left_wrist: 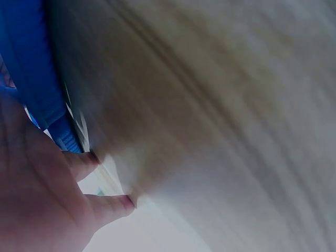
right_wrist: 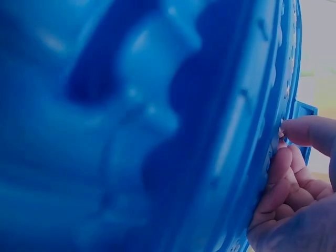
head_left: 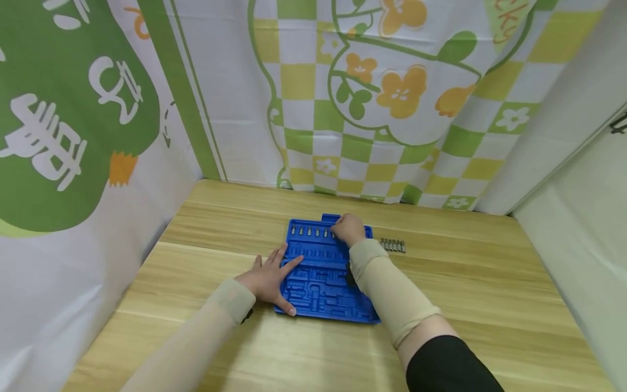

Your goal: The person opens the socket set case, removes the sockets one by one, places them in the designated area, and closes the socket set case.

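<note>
A blue plastic tool case insert [head_left: 313, 264] lies flat on the table, its surface moulded with many shaped slots. Along its top row stand several small metal bits [head_left: 309, 231]. My left hand [head_left: 266, 280] is spread with straight fingers over the left edge of the case, thumb at the lower left corner. Fingers curled, my right hand [head_left: 350, 230] works at the right end of that row. In the right wrist view, thumb and forefinger of the right hand [right_wrist: 294, 178] pinch a small metal bit [right_wrist: 282, 131] at the slot, mostly hidden by the fingertips.
Just right of the case, a group of small metal bits [head_left: 393, 245] lies in a row on the wooden table [head_left: 465, 283]. A blue latch tab [head_left: 330, 217] sticks out at the case's far edge. Patterned curtain cloth [head_left: 303, 109] hangs behind the table.
</note>
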Demonstrator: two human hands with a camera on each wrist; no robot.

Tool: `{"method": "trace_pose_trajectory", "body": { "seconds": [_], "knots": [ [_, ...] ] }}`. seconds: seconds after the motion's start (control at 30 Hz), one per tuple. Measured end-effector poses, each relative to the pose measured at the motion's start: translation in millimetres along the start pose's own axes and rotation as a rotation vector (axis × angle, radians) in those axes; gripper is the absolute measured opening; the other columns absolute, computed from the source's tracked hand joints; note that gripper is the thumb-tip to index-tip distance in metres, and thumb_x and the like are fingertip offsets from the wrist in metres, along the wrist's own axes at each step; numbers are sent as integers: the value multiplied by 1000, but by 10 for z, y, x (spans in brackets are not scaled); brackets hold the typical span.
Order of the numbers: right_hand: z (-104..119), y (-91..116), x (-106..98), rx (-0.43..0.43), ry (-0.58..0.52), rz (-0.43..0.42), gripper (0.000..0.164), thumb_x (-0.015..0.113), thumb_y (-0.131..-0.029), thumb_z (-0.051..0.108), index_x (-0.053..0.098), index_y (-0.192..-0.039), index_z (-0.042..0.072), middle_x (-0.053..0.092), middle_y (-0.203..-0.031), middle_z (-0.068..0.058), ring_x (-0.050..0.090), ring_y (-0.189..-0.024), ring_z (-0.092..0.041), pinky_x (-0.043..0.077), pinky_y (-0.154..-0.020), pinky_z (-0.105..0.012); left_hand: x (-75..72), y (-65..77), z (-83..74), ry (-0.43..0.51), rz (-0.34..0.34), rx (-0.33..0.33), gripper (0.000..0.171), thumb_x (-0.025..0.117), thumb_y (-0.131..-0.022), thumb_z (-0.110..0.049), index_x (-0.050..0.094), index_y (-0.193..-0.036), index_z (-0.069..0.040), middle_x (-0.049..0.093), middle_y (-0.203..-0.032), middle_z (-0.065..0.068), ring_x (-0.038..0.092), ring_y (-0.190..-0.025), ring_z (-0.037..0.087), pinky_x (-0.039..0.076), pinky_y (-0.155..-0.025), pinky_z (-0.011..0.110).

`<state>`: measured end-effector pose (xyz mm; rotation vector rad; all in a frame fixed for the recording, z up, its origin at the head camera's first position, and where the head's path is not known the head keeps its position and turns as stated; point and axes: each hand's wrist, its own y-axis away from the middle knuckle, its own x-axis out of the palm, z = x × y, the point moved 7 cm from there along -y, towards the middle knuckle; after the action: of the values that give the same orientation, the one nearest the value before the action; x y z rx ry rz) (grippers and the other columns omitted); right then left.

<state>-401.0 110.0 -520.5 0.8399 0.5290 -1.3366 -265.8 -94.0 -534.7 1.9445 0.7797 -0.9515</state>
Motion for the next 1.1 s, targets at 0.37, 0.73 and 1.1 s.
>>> {"method": "trace_pose_trajectory", "body": {
  "seconds": [0.37, 0.73, 1.1],
  "knots": [
    [-30, 93, -58, 39, -167, -94, 13, 68, -97, 10, 73, -104, 0, 71, -109, -18, 63, -91, -29, 53, -83, -46, -26, 7, -18, 4, 1, -2, 133, 88, -66, -68, 13, -168, -28, -14, -170, 19, -3, -156, 41, 3, -119, 69],
    [-293, 97, -351, 77, -623, -117, 23, 60, -101, 8, 62, -118, -8, 62, -97, -8, 59, -91, -19, 47, -83, -33, -31, 48, 4, -4, -8, 3, 132, 89, -67, -65, 14, -168, -26, -13, -170, 20, -2, -156, 41, 3, -118, 70],
    [-819, 198, -809, 73, -525, -90, 34, 55, -103, 10, 58, -130, -11, 65, -111, -14, 62, -95, -15, 49, -80, -26, -10, -8, 18, -8, 11, 12, 133, 89, -67, -66, 12, -168, -28, -16, -170, 17, -4, -156, 41, 3, -118, 70]
  ]
}}
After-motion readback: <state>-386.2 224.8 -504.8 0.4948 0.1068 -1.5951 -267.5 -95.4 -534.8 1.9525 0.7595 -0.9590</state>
